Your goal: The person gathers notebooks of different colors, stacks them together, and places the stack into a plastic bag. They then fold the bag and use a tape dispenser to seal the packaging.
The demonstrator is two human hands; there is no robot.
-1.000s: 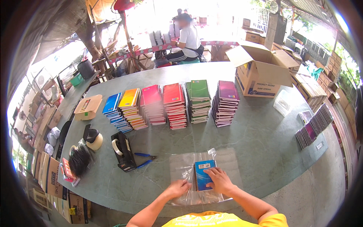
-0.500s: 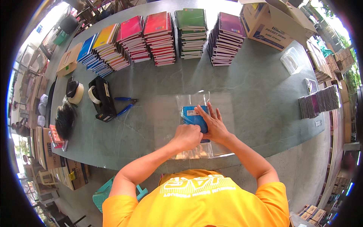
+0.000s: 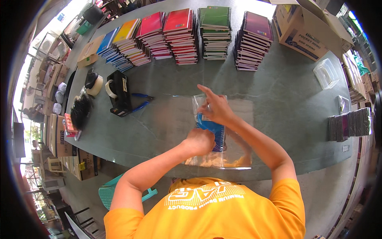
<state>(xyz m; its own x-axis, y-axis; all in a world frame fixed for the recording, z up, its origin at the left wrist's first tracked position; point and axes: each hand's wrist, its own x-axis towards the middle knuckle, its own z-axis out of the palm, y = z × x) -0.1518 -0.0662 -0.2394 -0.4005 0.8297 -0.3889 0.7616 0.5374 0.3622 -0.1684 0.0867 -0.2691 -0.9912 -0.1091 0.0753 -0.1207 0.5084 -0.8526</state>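
A blue spiral-bound notebook [image 3: 219,137] lies on a sheet of clear plastic [image 3: 234,153] in front of me. Some of the plastic stands up around the notebook's far end. My left hand [image 3: 201,142] is closed in a fist on the notebook's left side; whatever its fingers hold is hidden. Over the far end, my right hand [image 3: 218,108] has its index finger stretched out to the far left and the thumb apart. Its other fingers are partly hidden near the raised plastic. Both hands cover much of the notebook.
Stacked notebooks, including green [image 3: 215,18] and purple [image 3: 258,24] ones, line the far edge. A cardboard box [image 3: 304,34] and clear plastic container [image 3: 327,73] stand right. A black tape dispenser [image 3: 121,95], blue-handled pliers [image 3: 141,104] and a brush [image 3: 81,111] lie left.
My right hand has lifted from lying on the notebook and shifted toward its far end, index finger now pointing far left. My left hand stays closed on the notebook. The whole view has shifted slightly.
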